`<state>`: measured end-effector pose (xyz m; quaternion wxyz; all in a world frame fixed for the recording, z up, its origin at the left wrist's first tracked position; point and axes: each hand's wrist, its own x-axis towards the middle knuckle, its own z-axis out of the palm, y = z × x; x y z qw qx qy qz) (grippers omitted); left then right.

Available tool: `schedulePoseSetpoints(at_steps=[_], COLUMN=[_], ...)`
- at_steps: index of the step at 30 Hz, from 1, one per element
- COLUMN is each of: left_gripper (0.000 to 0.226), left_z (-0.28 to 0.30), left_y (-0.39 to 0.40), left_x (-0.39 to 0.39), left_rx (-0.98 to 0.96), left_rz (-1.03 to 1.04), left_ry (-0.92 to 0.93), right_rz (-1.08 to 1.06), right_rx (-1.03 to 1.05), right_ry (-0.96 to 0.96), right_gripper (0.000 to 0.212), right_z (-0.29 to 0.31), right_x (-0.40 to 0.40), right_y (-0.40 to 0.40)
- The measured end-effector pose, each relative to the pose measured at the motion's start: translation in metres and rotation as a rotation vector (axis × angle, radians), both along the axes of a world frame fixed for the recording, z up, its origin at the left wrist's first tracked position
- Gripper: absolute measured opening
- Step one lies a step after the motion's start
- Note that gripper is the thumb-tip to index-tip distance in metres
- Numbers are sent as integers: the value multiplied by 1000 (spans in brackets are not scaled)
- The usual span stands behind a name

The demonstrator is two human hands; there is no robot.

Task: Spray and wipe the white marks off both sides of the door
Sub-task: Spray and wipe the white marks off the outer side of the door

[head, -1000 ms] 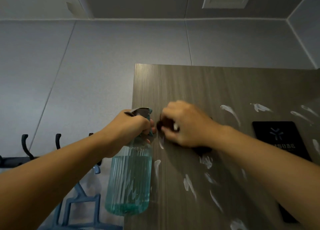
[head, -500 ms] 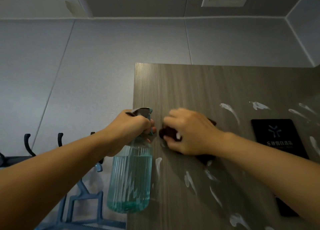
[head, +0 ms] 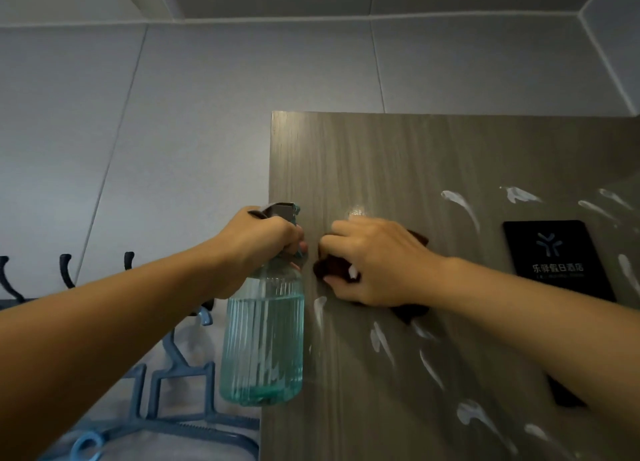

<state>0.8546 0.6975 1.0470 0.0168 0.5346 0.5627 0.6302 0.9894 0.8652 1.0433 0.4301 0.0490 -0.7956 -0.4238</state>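
From the head camera, the left hand (head: 258, 244) curls tight round the neck and trigger of a ribbed, translucent teal spray bottle (head: 263, 342), held upright just beside the door's left edge. The right hand (head: 375, 261) presses a dark cloth (head: 334, 266) against the grey wood-grain door (head: 381, 155), fingers bent over it; most of the cloth is hidden beneath the palm. Smeared white marks (head: 462, 204) streak the door to the right and below. The right forearm partly covers a black plaque (head: 554, 252).
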Motion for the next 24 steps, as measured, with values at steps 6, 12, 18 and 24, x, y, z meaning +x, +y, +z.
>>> schedulePoseSetpoints(at_steps=[6,12,18,24], left_gripper=[20,24,26,23], left_z=[-6,-21,-35,-49], left_y=[-13,-13,-18,-36], left_x=[-1,5,6,-6], left_rx=[11,-3,16,28], left_rz=[87,125,176,211], left_ry=[25,71,83,114], right_rz=[0,-19,-22,22], right_rx=[-199,-5,-237,-116], right_ry=[327,15,345,21], right_gripper=[28,25,29,27], right_z=[48,-19,42,-48], right_x=[-4,-6,1,-12], right_y=[-6,-8,-9,-22])
